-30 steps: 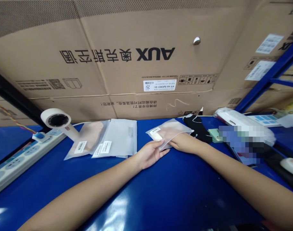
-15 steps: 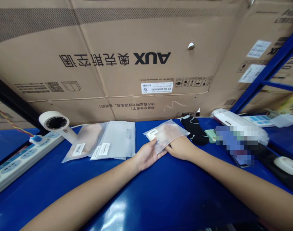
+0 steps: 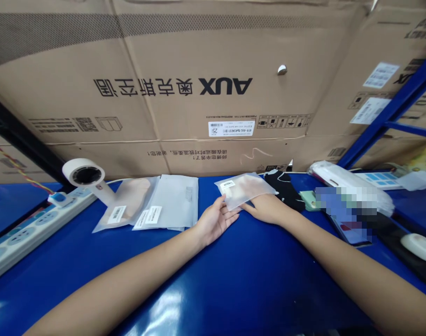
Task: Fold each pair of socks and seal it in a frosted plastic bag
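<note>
A small frosted bag (image 3: 239,198) with a white label is at the centre, near the back of the blue table. The fingers of my right hand (image 3: 268,208) show blurred through its film, and the thumb lies outside along the lower edge. Whether those fingers are inside or behind the bag I cannot tell. Just left of it, my left hand (image 3: 214,221) is palm up with fingers loosely apart, its thumb tip by the bag's lower left corner. Further left lie a frosted bag with a beige item (image 3: 134,193) and a stack of flat frosted bags (image 3: 176,200).
A white handheld device (image 3: 102,186) and a power strip (image 3: 27,231) are at the left. Black fabric (image 3: 282,186), a green item (image 3: 308,200), a phone (image 3: 345,226), a plastic-wrapped white object (image 3: 352,186) and a white mouse (image 3: 419,246) are at the right. Cardboard (image 3: 185,42) stands behind.
The small bag and my right hand have shifted slightly up and away. My left hand's fingers have loosened and come away from the bag's lower part. The view has shifted slightly.
</note>
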`<state>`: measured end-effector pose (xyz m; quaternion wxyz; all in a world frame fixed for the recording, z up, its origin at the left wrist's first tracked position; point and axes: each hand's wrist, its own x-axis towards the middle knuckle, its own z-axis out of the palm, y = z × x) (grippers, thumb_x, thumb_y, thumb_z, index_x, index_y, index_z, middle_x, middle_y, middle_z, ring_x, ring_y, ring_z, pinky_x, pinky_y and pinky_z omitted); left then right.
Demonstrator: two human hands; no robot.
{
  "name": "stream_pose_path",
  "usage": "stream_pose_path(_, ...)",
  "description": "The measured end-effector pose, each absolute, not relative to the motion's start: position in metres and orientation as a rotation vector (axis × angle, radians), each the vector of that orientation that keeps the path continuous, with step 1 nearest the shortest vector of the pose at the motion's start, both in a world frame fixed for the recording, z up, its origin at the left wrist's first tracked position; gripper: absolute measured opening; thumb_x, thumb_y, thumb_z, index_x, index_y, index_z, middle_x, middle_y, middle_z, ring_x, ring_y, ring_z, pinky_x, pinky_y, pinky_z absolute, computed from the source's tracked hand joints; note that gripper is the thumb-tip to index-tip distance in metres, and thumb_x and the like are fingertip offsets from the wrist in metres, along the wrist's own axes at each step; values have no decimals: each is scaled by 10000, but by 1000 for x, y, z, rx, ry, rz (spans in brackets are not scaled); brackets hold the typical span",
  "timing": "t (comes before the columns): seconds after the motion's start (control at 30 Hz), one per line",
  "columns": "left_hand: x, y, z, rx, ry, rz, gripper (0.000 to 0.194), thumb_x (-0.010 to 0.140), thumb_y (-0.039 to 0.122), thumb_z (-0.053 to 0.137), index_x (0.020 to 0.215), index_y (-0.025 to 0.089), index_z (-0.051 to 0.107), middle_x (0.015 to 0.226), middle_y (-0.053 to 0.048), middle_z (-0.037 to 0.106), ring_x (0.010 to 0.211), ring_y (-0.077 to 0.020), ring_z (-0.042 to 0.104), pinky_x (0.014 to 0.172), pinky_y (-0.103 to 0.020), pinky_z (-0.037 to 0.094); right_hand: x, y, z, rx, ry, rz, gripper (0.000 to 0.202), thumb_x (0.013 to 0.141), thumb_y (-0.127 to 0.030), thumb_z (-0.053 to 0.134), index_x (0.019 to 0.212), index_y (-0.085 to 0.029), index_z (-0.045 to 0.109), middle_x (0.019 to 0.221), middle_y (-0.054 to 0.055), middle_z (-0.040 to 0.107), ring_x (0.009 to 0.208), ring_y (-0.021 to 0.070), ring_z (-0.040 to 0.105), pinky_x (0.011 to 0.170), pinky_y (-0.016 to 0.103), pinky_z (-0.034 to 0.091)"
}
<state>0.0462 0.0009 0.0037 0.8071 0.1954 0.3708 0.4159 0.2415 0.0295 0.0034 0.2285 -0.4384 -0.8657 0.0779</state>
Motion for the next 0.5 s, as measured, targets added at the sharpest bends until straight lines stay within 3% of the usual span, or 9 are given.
stream_pose_path(0.17,45,2,6,473,899,878,187,935,48,486,1058,74,625,1014,-146,729,851,-173,723,919,-319,553,235,18,8,-1125,-2476,269,485,933,-359,530,1409,-268,514,1368,94,613,1242,320,570,1051,496,430)
stream_pose_path(0.33,45,-1,10,549,912,818,193,916,5,479,950,86,651,954,-125,743,810,-149,716,950,-319,542,229,19,2,-955,-2619,364,420,936,-311,498,1346,-250,568,1309,92,645,1131,290,626,968,447,489)
stream_pose_path(0.5,45,-1,9,564,899,819,250,900,-21,450,950,97,665,953,-121,751,844,-154,720,976,-329,530,218,18,-1,-1002,-2526,354,449,916,-298,528,1360,-228,552,1364,112,608,1245,307,558,1042,475,439)
